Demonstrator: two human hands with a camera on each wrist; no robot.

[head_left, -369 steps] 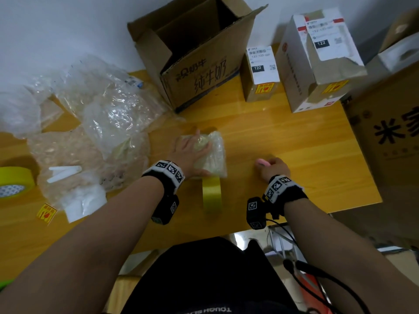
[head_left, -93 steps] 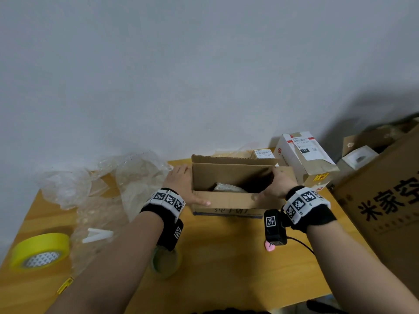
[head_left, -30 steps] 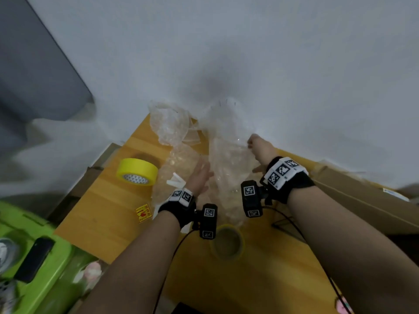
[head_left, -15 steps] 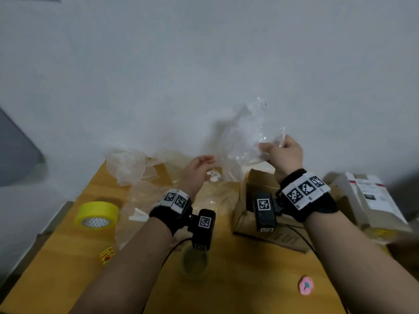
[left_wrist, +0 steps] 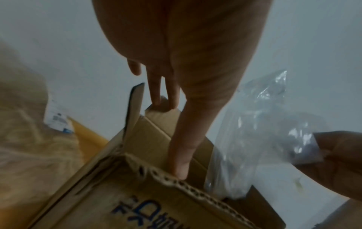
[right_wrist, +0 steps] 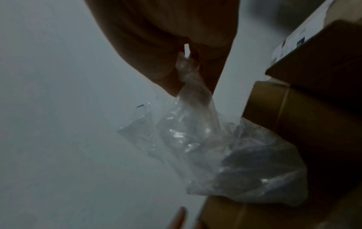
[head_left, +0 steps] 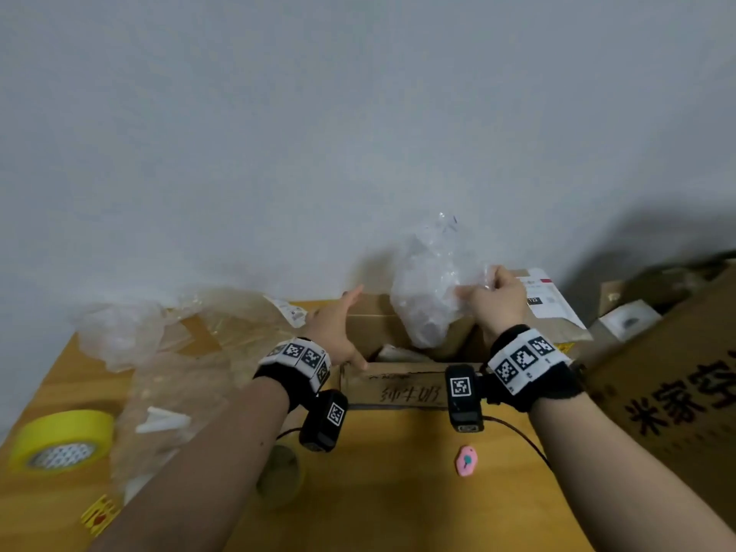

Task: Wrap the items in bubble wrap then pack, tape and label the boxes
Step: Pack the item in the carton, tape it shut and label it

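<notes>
An open brown cardboard box [head_left: 402,388] with printed characters stands in the middle of the wooden table. My right hand [head_left: 498,302] grips a bunched sheet of clear bubble wrap [head_left: 428,296], which hangs down into the box opening [right_wrist: 225,147]. My left hand [head_left: 338,332] is at the box's left corner with straight fingers; its thumb [left_wrist: 180,162] presses the near rim and two fingers touch a raised flap [left_wrist: 160,106]. A pale wrapped item [head_left: 398,354] shows inside the box.
Loose bubble wrap [head_left: 151,352] is piled at the left. A yellow tape roll [head_left: 63,440] lies at the far left, another roll [head_left: 280,478] under my left forearm. A pink eraser-like piece [head_left: 466,466] lies near the front. Labelled boxes [head_left: 549,304] and a big carton [head_left: 677,384] stand right.
My right hand carried the bubble wrap from the left pile over to the box and lowered it into the opening. My left hand moved onto the box's left corner.
</notes>
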